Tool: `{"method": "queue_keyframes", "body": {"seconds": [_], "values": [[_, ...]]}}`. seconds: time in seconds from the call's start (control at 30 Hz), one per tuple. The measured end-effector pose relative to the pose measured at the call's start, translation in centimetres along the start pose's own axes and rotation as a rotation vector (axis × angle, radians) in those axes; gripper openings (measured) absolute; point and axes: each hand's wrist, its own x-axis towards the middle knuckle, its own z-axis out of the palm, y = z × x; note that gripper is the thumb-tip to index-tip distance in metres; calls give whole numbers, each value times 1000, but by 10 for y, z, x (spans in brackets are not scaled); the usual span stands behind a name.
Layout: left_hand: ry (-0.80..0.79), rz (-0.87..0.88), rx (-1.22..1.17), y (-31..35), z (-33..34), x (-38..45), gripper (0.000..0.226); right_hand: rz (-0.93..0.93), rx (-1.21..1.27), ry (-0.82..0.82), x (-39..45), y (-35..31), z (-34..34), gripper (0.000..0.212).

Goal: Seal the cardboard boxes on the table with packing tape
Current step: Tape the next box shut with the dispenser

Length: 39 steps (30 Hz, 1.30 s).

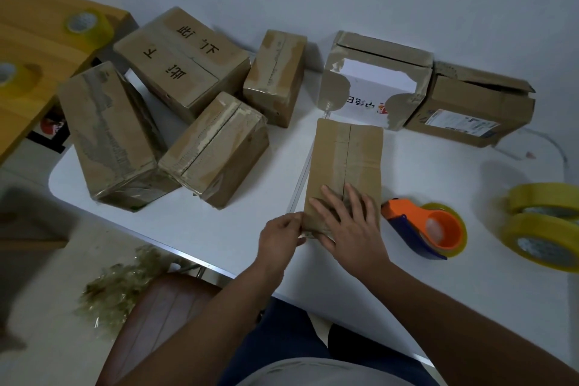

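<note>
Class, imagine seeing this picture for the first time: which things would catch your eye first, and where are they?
Probably the two hands at the centre: the right hand lies flat on a small box, while the left hand pinches its near corner. Next, the orange tape dispenser just right of that box, with yellow tape rolls at the table's right edge. Taped boxes crowd the left.

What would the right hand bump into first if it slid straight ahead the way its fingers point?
Probably nothing soon. The right hand lies flat on the small box, fingers pointing up along its top. Past the far end, it would likely reach the torn white-faced box, though the depth is hard to judge.
</note>
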Motion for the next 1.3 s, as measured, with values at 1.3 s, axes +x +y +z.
{"method": "queue_keyframes", "body": {"seconds": [1.3], "values": [[-120,652,899,44,-51,42,64,595,932,38,-14,3,-34,48]]}}
